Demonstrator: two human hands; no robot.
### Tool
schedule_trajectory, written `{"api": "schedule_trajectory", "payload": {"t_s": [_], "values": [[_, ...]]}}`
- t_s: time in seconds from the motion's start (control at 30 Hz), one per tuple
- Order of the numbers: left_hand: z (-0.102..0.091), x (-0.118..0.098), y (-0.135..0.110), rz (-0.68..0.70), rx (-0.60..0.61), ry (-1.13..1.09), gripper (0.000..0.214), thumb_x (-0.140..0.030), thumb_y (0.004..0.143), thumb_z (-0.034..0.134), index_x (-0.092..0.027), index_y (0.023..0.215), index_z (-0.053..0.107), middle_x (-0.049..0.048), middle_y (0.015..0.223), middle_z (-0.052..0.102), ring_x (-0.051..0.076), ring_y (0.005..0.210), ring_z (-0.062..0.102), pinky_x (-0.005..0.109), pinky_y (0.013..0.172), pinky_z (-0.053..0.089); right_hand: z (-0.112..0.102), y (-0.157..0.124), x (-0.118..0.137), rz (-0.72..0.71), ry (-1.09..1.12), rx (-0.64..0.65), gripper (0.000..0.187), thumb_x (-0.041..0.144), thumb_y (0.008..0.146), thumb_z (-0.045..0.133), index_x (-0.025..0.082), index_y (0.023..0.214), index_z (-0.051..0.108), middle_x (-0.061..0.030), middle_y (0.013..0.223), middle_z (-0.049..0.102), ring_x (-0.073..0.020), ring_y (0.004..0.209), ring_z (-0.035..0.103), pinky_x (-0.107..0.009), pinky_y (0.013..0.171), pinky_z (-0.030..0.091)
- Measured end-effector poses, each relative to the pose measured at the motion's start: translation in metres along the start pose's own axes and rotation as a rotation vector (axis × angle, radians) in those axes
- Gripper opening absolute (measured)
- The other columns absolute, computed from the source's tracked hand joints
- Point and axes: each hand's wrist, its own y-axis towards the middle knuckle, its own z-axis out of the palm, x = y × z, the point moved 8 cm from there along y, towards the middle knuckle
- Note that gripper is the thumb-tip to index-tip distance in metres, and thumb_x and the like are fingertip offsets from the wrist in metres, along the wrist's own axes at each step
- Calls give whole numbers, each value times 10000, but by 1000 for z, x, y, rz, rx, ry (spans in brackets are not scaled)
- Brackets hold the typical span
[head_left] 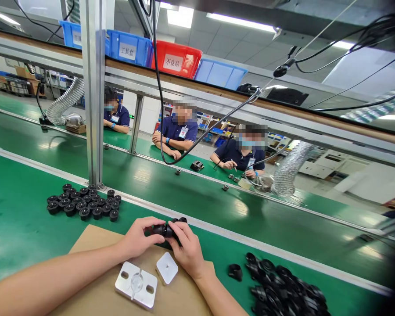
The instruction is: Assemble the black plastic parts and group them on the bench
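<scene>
My left hand [141,239] is closed around a small black plastic part [158,229], gripping it between thumb and fingers. Fingers of my right hand [188,249] are closed on the other end of the black piece; whether it is one part or two pressed together, I cannot tell. Just past the right fingertips more black parts [182,220] show, partly hidden. Below the hands, a silver metal block [136,285] with two slots and a round recess lies on brown cardboard [95,245]. Beside it rests a smaller square metal block [167,268].
Several black round caps [82,202] stand grouped at the left on the green table [16,237]. A heap of black parts [283,289] lies at the right, with one loose piece [235,272] beside it. Across the conveyor [197,188] sit three people. A cable [159,87] hangs ahead.
</scene>
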Motion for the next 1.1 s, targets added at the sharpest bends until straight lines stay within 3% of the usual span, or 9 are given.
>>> {"api": "schedule_trajectory", "payload": {"t_s": [0.27,0.87,0.97,1.03,1.1], "values": [[0,-8,-1,21,37,54,326,-284,831,785,-221,1151,801,50,1067,769,210,890,643,307,793,498,0,1,2,-14,4,14,370,197,1020,623,197,1390,643,-132,1092,714,-254,993,718,-358,792,661],[0,0,3,-13,25,-32,391,-265,790,803,-219,1178,806,87,1151,775,282,1051,694,370,913,547,0,-1,0,-29,-20,19,380,189,1045,577,214,1421,620,-137,1124,714,-244,1008,732,-357,813,672],[2,-4,3,-18,-28,-26,434,-356,753,842,-207,1160,821,108,1142,791,311,1078,709,405,953,566,-7,-4,-1,-50,22,-13,405,212,1040,579,277,1437,629,-127,1114,734,-258,951,763,-375,778,691],[6,-7,3,-18,-59,27,523,-512,690,880,-216,1120,843,100,1079,816,322,1023,741,421,952,588,-6,-4,-6,-45,-6,-55,394,326,1041,577,398,1423,642,-95,1104,753,-259,877,784,-360,670,698],[6,-1,8,-16,-66,14,746,-739,598,857,-197,1110,854,129,1070,820,369,1032,757,463,984,595,0,3,-18,14,69,-195,320,501,1000,619,559,1311,670,-54,1049,759,-256,844,784,-336,543,658]]}}
